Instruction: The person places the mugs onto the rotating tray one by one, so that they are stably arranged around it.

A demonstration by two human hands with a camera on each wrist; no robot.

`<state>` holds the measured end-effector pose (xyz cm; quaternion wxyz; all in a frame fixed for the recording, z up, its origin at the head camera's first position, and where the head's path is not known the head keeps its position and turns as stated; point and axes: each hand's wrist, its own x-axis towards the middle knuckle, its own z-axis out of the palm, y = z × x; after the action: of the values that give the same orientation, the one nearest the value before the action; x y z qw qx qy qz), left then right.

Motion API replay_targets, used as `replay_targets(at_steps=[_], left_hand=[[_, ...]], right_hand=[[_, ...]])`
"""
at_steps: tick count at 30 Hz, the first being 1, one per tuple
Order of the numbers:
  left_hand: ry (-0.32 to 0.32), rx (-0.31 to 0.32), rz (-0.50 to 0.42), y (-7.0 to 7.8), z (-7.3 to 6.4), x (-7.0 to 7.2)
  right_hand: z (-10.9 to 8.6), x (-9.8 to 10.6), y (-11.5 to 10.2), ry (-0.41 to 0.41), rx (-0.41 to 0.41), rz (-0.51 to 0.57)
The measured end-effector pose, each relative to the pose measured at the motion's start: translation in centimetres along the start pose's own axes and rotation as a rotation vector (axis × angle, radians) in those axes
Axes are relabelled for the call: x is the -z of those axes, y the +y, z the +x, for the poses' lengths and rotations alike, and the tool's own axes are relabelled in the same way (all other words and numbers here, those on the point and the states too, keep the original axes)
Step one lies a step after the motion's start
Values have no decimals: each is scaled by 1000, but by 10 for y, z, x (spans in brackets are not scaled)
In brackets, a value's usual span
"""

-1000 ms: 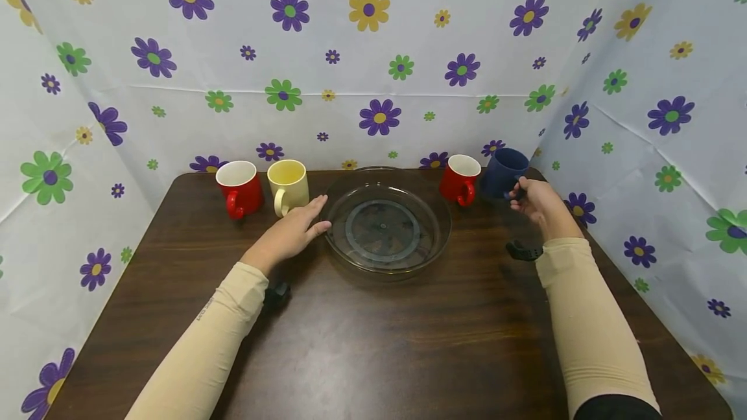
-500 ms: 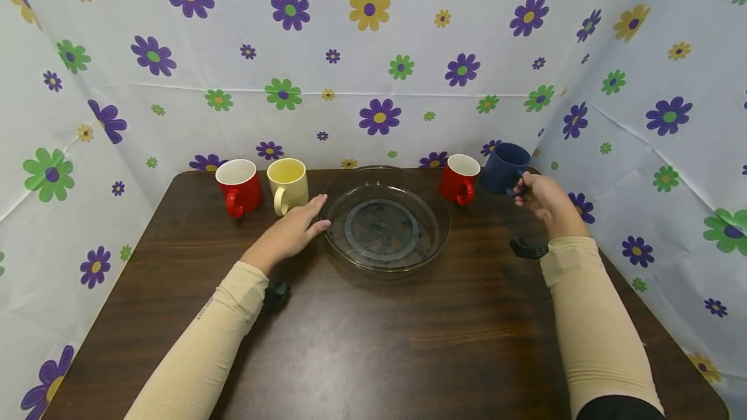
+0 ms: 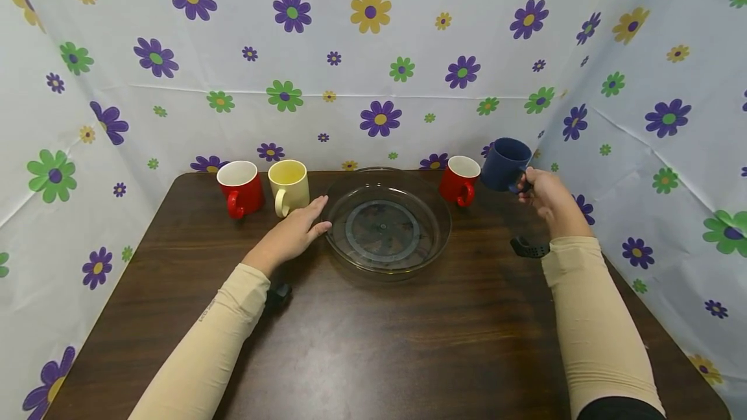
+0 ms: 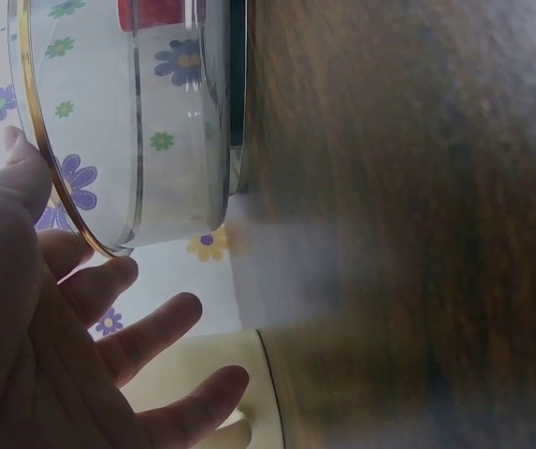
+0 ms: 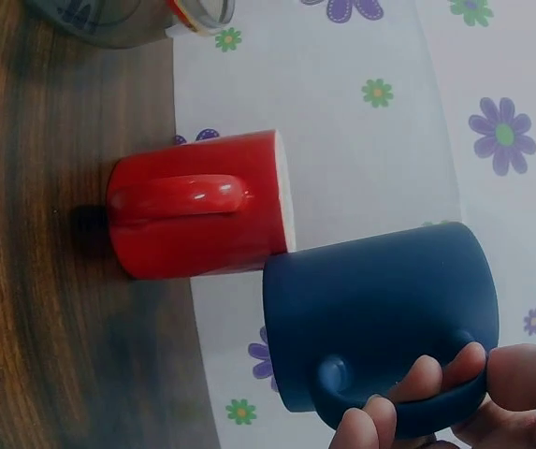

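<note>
My right hand point(image 3: 548, 194) grips the handle of a blue mug point(image 3: 503, 164), holding it up off the table at the back right. In the right wrist view the fingers curl through the handle, and the blue mug point(image 5: 380, 318) overlaps the rim of a red mug point(image 5: 193, 206). That red mug point(image 3: 456, 180) stands upright on the table. My left hand point(image 3: 292, 232) has its fingers extended at the left rim of a clear glass dish point(image 3: 382, 268). In the left wrist view its thumb and fingers point(image 4: 118, 281) are spread by the dish's rim.
Left of the dish stand a yellow mug point(image 3: 290, 185) and a second red mug point(image 3: 240, 188), both upright. A flowered white cloth point(image 3: 327, 31) hangs behind the table point(image 3: 379, 342) and along both sides. Black straps show under both wrists.
My right hand has lifted the blue mug upward, with its base now higher above the table. The left hand and glass dish have stayed in place.
</note>
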<state>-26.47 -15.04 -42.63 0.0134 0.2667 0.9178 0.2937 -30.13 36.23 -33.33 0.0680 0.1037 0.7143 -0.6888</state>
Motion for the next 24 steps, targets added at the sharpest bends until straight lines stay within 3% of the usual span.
replay_targets(at_steps=[9, 24], left_hand=[[10, -7, -6, -2, -1, -1], [-2, 7, 4, -3, 2, -1]], right_hand=[[-7, -8, -8, 35, 33, -45], [-15, -40, -19, -17, 123, -53]])
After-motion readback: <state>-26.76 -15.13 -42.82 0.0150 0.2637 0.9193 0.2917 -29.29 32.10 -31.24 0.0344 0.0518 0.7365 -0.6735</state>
